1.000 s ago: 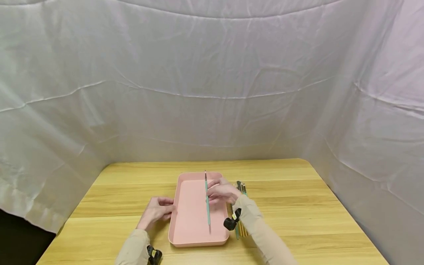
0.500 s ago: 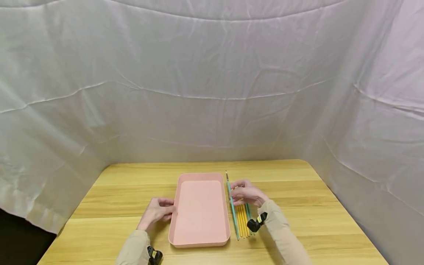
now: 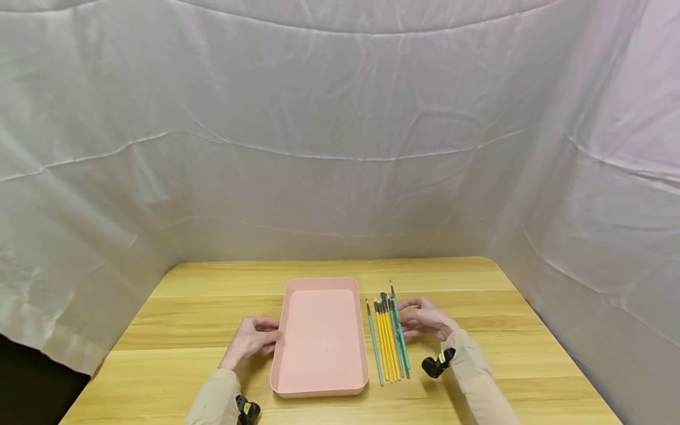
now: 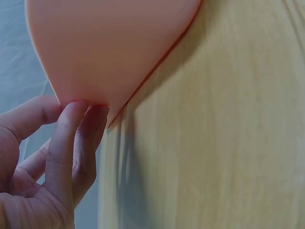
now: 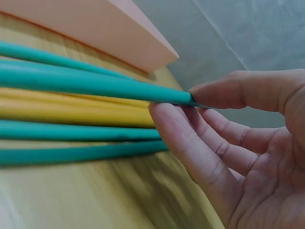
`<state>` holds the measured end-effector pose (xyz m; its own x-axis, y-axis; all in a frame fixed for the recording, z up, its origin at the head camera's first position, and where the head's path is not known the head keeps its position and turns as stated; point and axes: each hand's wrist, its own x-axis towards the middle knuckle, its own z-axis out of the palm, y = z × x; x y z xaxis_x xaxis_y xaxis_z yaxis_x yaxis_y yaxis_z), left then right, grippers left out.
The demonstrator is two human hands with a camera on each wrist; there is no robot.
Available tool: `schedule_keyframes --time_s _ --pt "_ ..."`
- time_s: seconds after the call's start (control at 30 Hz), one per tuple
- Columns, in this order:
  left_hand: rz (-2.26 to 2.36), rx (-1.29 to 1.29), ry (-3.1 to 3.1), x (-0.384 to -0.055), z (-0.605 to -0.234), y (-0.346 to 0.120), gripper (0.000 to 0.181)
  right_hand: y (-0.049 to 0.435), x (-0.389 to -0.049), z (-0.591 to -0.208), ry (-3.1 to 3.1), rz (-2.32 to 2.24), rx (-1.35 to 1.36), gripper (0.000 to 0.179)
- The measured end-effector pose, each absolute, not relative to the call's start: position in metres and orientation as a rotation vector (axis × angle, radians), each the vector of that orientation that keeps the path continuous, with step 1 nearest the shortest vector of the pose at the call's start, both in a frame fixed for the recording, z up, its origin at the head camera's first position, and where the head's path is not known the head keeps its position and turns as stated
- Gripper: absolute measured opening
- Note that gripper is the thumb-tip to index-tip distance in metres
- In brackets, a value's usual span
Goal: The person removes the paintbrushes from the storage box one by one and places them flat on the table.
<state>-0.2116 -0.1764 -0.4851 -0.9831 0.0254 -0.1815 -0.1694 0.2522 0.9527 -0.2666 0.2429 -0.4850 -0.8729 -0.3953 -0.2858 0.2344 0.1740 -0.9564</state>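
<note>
My left hand (image 3: 252,342) holds the left wall of a pink rectangular tray (image 3: 324,348), thumb at the rim and fingers against the outer side. The left wrist view shows the fingertips (image 4: 76,107) on that wall. To the tray's right, my right hand (image 3: 425,319) pinches a slim teal paintbrush (image 5: 95,86) between thumb and fingers, bristles pointing to the far side. Other paintbrushes lie side by side under and beside it: several yellow-handled paintbrushes (image 3: 386,342) and some teal ones, with one teal paintbrush (image 3: 375,348) nearest the tray.
All of this is on a wooden table (image 3: 212,301) with a light grain. A grey cloth curtain (image 3: 329,195) hangs behind the table and along both sides. Small black wrist cameras sit on both sleeves.
My right hand has carried the teal paintbrush from above the tray rightward, past its right wall, to the right side of the paintbrush row. The left hand and tray have stayed put.
</note>
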Motion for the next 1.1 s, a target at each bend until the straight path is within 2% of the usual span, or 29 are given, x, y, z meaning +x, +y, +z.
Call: schedule_keyframes --time_s 0.3,0.77,1.1 --pt "1.833 -0.133 2.345 -0.211 -0.486 -0.175 0.034 0.254 -0.264 -0.491 1.992 -1.721 -0.121 0.048" --pt "1.829 -0.106 2.338 -0.211 -0.485 -0.176 0.037 0.241 -0.259 -0.490 2.215 -1.568 0.117 0.033" --pt "1.835 -0.098 2.324 -0.211 -0.486 -0.176 0.037 0.237 -0.260 -0.484 2.241 -1.507 0.072 0.024"
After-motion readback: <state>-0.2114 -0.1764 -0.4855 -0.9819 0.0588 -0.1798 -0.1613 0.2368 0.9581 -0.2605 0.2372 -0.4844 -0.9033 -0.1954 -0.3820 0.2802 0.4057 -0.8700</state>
